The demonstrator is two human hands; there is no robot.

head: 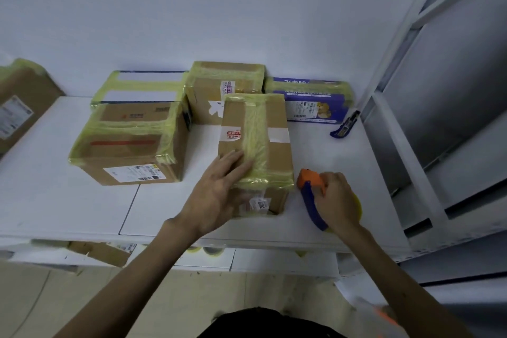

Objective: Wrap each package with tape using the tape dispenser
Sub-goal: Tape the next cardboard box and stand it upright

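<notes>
White table [68,200] with five taped packages [255,140], one tape dispenser [308,189], one cutter [344,125]

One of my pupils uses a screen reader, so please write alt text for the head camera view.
A person's left hand presses flat on a brown cardboard box banded with yellowish tape, on a white table, while the right hand grips an orange and blue tape dispenser beside it. Other taped packages stand behind.
</notes>
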